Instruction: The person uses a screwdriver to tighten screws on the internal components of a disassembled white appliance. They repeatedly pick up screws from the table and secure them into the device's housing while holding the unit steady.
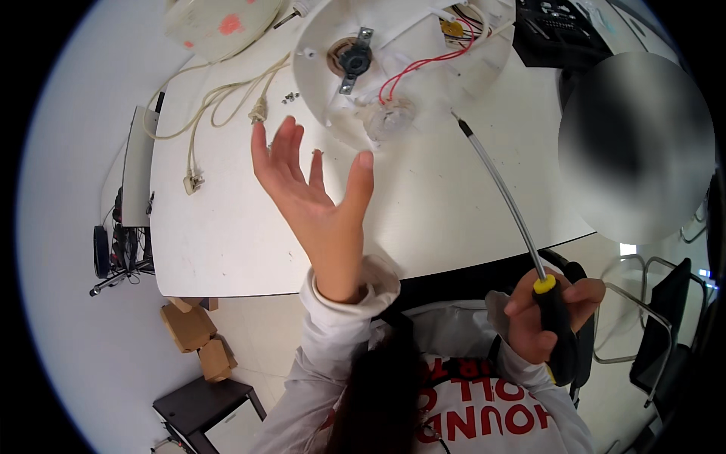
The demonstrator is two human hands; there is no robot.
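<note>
My right hand (548, 314) grips a long screwdriver (503, 189) by its black and yellow handle. Its dark tip points up toward a round white plastic housing (423, 45) at the table's far side. Palm up and fingers spread, my left hand (318, 181) hovers over the table with nothing in it. Inside the housing sit a dark round part with a metal bracket (354, 60) and two red wires (423, 68). The wires run to a clear-wrapped round piece (388, 119) at the housing's near edge. Several small screws (290, 97) lie left of the housing.
A pale cord (219, 94) with a plug (193, 183) lies on the white table (227, 250). Another pale round shell (227, 26) stands at the far left. At the right are a black tool case (560, 30) and a blurred grey oval (637, 147). Chairs (658, 333) stand beyond.
</note>
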